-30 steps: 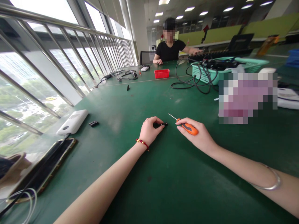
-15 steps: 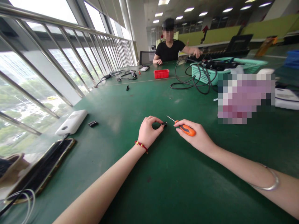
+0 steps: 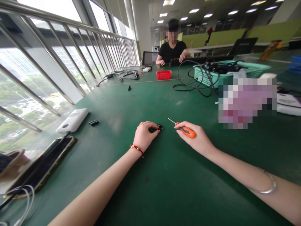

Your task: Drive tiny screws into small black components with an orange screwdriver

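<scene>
My left hand point(image 3: 144, 135) rests on the green table point(image 3: 164, 175) with thumb and fingers pinched on a small black part point(image 3: 159, 126). My right hand point(image 3: 196, 138) is closed round an orange-handled screwdriver point(image 3: 185, 130). Its thin metal tip points up and left, a short gap from the black part. A red bead bracelet is on my left wrist and a silver bangle on my right forearm.
A white power bank point(image 3: 72, 120), another small black part point(image 3: 93, 122) and a phone point(image 3: 42, 166) lie at the left by the window rail. Farther back are a red tray point(image 3: 164, 74), a teal basket point(image 3: 211, 73) with black cables, and a seated person in black point(image 3: 173, 50).
My left hand has drawn the black part slightly left and nearer to me. The right hand with the screwdriver has barely moved. The far person has pulled their outstretched arm in.
</scene>
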`<state>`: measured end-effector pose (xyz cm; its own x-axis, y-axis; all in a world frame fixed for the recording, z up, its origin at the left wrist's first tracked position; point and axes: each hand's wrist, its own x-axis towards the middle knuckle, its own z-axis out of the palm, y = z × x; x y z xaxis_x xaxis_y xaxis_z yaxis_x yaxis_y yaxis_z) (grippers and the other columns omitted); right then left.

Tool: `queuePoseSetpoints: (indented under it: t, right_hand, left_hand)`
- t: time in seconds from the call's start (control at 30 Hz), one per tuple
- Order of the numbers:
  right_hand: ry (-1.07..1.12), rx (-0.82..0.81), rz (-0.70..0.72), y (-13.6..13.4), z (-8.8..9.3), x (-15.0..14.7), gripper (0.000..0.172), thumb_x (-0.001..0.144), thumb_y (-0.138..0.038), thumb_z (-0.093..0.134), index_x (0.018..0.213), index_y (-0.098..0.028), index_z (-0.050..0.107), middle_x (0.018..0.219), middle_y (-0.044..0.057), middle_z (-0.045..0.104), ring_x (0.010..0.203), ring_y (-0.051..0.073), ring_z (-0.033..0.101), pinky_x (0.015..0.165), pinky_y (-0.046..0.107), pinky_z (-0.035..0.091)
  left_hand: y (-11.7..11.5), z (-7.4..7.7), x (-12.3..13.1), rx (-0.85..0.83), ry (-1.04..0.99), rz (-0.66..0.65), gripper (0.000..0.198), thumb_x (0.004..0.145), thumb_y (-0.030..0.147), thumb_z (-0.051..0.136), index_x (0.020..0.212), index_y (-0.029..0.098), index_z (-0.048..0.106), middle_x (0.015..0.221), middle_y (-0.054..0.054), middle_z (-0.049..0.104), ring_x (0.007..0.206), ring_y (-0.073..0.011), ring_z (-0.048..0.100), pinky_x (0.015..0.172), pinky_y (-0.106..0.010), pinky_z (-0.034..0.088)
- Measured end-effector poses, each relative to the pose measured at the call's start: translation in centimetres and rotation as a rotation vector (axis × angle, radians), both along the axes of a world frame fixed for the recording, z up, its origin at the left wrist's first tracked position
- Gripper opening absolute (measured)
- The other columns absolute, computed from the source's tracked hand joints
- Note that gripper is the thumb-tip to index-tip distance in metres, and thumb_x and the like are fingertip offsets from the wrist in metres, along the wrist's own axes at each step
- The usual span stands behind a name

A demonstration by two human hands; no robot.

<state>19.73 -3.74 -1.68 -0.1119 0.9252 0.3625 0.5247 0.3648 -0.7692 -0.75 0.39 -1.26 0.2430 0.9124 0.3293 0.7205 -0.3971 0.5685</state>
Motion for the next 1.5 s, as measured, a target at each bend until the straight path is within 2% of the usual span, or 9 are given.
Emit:
queuePoseSetpoints:
  t: [0.2, 0.4, 0.53, 0.67, 0.77, 0.9, 1.03, 1.27, 1.5]
  right_hand:
    - [-0.012, -0.014, 0.031, -0.1, -0.1, 0.0, 0.015, 0.077, -0.026, 0.054, 0.087, -0.018, 0.063, 0.088, 0.004, 0.067, 0.072, 0.016, 0.061, 0.066, 0.028, 0.045]
    - [-0.016, -0.046, 0.028, -0.2, 0.1, -0.2, 0.014, 0.077, -0.025, 0.055, 0.086, -0.018, 0.062, 0.089, 0.004, 0.067, 0.074, 0.016, 0.061, 0.069, 0.027, 0.044]
    - [-0.008, -0.046, 0.028, -0.2, 0.0, -0.1, 0.014, 0.076, -0.026, 0.056, 0.086, -0.018, 0.062, 0.089, 0.003, 0.067, 0.074, 0.015, 0.06, 0.07, 0.026, 0.043]
    - [-0.031, -0.045, 0.032, -0.1, -0.1, -0.1, 0.014, 0.076, -0.026, 0.056, 0.086, -0.019, 0.062, 0.086, 0.002, 0.066, 0.071, 0.014, 0.059, 0.068, 0.025, 0.043]
    - [-0.047, -0.039, 0.035, -0.1, -0.1, -0.1, 0.014, 0.076, -0.026, 0.055, 0.086, -0.019, 0.062, 0.086, 0.002, 0.066, 0.069, 0.014, 0.059, 0.067, 0.025, 0.042]
    - [-0.065, -0.03, 0.033, -0.2, -0.2, -0.2, 0.014, 0.076, -0.026, 0.055, 0.086, -0.019, 0.062, 0.084, 0.001, 0.066, 0.067, 0.013, 0.059, 0.065, 0.024, 0.042]
    - [-0.069, -0.019, 0.042, -0.2, -0.2, -0.2, 0.013, 0.076, -0.024, 0.056, 0.086, -0.019, 0.062, 0.083, 0.001, 0.066, 0.066, 0.012, 0.058, 0.064, 0.024, 0.042]
    - [-0.072, -0.021, 0.053, -0.3, 0.0, -0.2, 0.013, 0.076, -0.024, 0.056, 0.086, -0.019, 0.062, 0.082, 0.001, 0.065, 0.066, 0.012, 0.058, 0.065, 0.024, 0.042]
    - [-0.071, -0.019, 0.062, -0.2, -0.1, -0.2, 0.014, 0.076, -0.024, 0.055, 0.086, -0.019, 0.062, 0.082, 0.001, 0.065, 0.066, 0.013, 0.058, 0.064, 0.024, 0.043]
  left_hand:
    - [0.3, 1.0, -6.1, -0.039, 0.052, 0.132, 0.012, 0.069, 0.029, 0.062, 0.074, 0.02, 0.069, 0.09, -0.002, 0.07, 0.086, -0.0202, 0.064, 0.086, -0.033, 0.047]
    - [-0.6, 1.8, -13.6, -0.123, 0.168, 0.451, 0.026, 0.068, 0.039, 0.06, 0.081, 0.018, 0.069, 0.086, -0.003, 0.07, 0.086, -0.0226, 0.062, 0.083, -0.032, 0.046]
    - [-1.4, 2.5, -16.2, -0.162, 0.286, 0.524, 0.031, 0.069, 0.04, 0.058, 0.086, 0.017, 0.069, 0.095, -0.005, 0.069, 0.094, -0.0238, 0.06, 0.084, -0.031, 0.045]
    - [-2.0, 3.5, -17.1, -0.29, 0.296, 0.511, 0.033, 0.066, 0.044, 0.06, 0.085, 0.019, 0.069, 0.094, -0.005, 0.069, 0.088, -0.0223, 0.061, 0.078, -0.028, 0.045]
    - [-2.3, 3.8, -17.1, -0.3, 0.234, 0.584, 0.035, 0.064, 0.046, 0.061, 0.086, 0.019, 0.069, 0.089, -0.004, 0.069, 0.088, -0.0222, 0.061, 0.08, -0.029, 0.043]
    - [-2.3, 3.4, -16.7, -0.217, 0.049, 0.715, 0.037, 0.065, 0.043, 0.063, 0.09, 0.017, 0.069, 0.087, -0.005, 0.069, 0.087, -0.02, 0.061, 0.079, -0.026, 0.043]
    - [-1.9, 2.8, -16.3, -0.269, -0.108, 0.702, 0.038, 0.065, 0.038, 0.065, 0.094, 0.013, 0.068, 0.085, -0.005, 0.069, 0.08, -0.0162, 0.061, 0.07, -0.021, 0.044]
    - [-1.5, 2.4, -16.5, -0.279, -0.091, 0.696, 0.036, 0.064, 0.039, 0.066, 0.09, 0.014, 0.069, 0.08, -0.002, 0.069, 0.069, -0.0128, 0.057, 0.059, -0.018, 0.041]
    - [-1.6, 2.5, -16.1, -0.271, -0.093, 0.719, 0.035, 0.064, 0.037, 0.065, 0.09, 0.014, 0.069, 0.079, -0.002, 0.068, 0.071, -0.0137, 0.057, 0.059, -0.018, 0.042]
